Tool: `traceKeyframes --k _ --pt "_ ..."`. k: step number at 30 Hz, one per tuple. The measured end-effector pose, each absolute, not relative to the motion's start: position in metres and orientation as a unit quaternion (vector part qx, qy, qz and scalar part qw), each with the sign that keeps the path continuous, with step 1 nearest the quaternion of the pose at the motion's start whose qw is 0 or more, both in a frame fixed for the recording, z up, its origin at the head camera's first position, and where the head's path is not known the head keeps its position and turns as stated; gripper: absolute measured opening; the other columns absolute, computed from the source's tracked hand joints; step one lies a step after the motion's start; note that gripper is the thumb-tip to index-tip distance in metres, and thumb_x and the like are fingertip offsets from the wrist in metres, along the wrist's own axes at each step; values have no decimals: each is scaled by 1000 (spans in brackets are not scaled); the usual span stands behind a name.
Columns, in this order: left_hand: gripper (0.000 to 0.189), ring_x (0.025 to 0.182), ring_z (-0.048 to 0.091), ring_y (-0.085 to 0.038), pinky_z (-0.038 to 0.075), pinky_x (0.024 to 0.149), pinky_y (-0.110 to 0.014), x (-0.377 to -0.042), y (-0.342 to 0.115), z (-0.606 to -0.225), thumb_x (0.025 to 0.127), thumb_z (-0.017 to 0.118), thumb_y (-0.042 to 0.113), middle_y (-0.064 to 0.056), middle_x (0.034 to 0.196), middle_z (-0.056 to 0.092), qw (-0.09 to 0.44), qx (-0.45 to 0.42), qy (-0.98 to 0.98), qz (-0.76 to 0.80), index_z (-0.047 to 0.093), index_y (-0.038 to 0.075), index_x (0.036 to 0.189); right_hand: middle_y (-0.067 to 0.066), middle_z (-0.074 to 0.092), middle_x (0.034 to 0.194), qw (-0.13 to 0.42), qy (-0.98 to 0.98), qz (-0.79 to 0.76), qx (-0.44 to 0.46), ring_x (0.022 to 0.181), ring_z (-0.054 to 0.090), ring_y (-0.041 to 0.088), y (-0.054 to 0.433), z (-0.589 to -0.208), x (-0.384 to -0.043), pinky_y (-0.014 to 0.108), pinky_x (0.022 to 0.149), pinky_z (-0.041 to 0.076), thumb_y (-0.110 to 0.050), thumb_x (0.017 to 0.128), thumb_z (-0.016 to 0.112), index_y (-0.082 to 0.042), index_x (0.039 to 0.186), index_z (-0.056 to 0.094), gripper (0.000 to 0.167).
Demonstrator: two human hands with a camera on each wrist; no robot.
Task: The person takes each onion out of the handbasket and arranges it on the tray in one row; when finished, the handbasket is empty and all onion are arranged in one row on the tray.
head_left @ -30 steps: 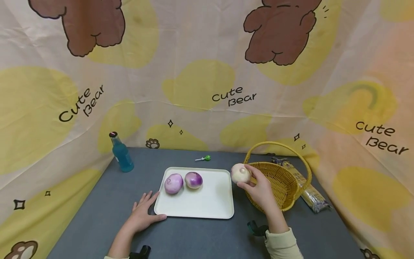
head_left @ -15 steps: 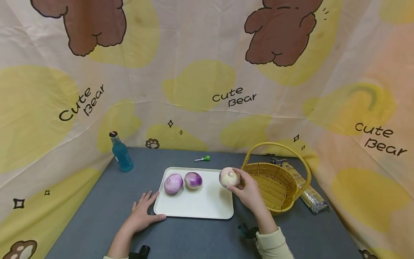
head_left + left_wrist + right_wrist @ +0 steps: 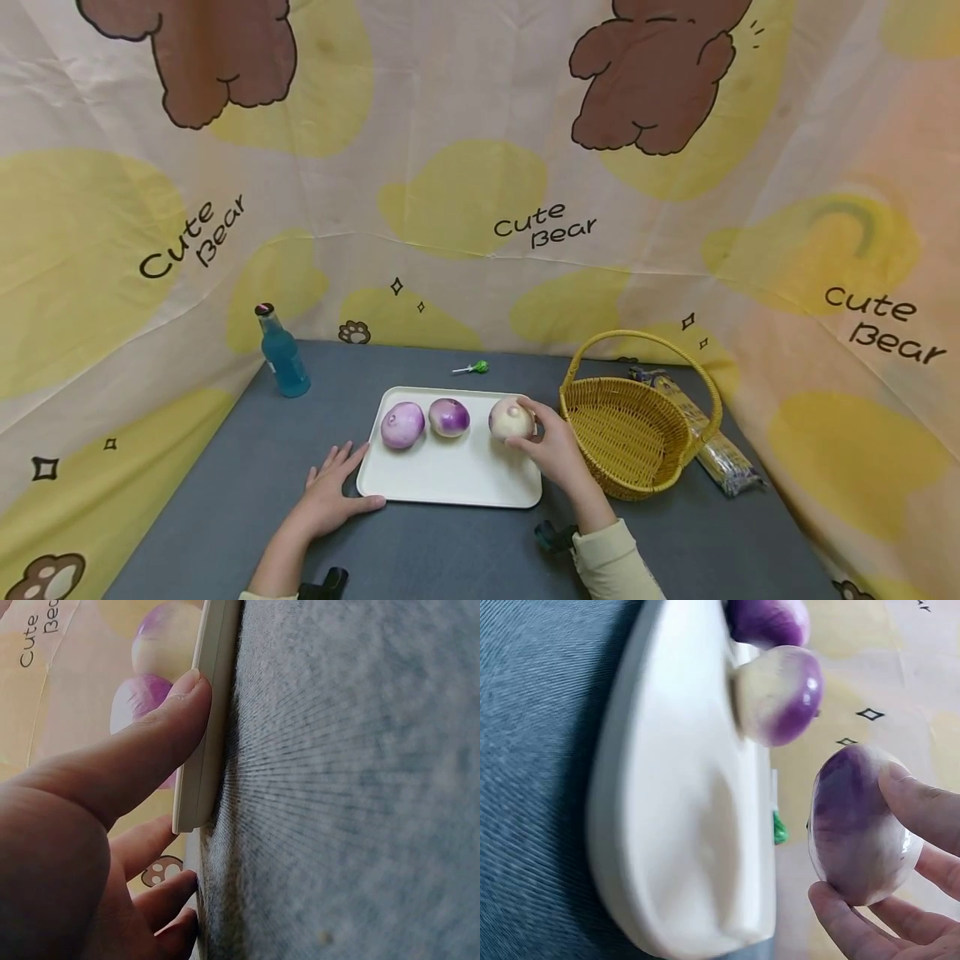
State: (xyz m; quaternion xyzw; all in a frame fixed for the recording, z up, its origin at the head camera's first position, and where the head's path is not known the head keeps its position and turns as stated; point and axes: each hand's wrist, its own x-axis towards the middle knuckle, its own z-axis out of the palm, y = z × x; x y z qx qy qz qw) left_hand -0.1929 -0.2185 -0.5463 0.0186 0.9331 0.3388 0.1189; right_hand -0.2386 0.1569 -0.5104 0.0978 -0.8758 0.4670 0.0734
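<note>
My right hand (image 3: 557,446) holds a white-and-purple turnip (image 3: 511,419) between thumb and fingers, over the right part of the white tray (image 3: 457,483). In the right wrist view this turnip (image 3: 859,825) is raised off the tray surface, its purple side showing. Two more turnips lie on the tray: a pale purple one (image 3: 402,425) at the left and a darker purple one (image 3: 449,417) beside it. My left hand (image 3: 326,497) rests at the tray's near left corner, fingers spread; in the left wrist view its thumb (image 3: 161,735) lies against the tray rim.
A yellow wicker basket (image 3: 630,433) with a tall handle stands right of the tray. Behind it lies a long shiny packet (image 3: 720,454). A green lollipop (image 3: 478,367) lies beyond the tray, and a blue bottle (image 3: 285,358) stands at the back left.
My right hand has carried the turnip leftward from beside the basket to over the tray's right part. The left hand has stayed at the tray corner.
</note>
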Motion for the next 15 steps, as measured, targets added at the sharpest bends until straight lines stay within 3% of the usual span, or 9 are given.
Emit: traceKeyframes --k 5,15 --pt "108 151 4 -53 -1 113 -77 -194 -219 -547 75 82 57 -32 163 19 118 18 934 335 32 13 159 18 62 134 72 -881 457 102 117 63 35 153 -520 -245 44 87 58 -19 77 89 -9 137 62 67" --pt "107 151 4 -54 -1 113 -77 -192 -218 -544 75 83 56 -33 162 20 120 16 933 338 33 12 159 14 65 133 43 -888 448 100 123 60 33 149 -534 -249 53 99 51 -20 77 89 -13 135 63 64"
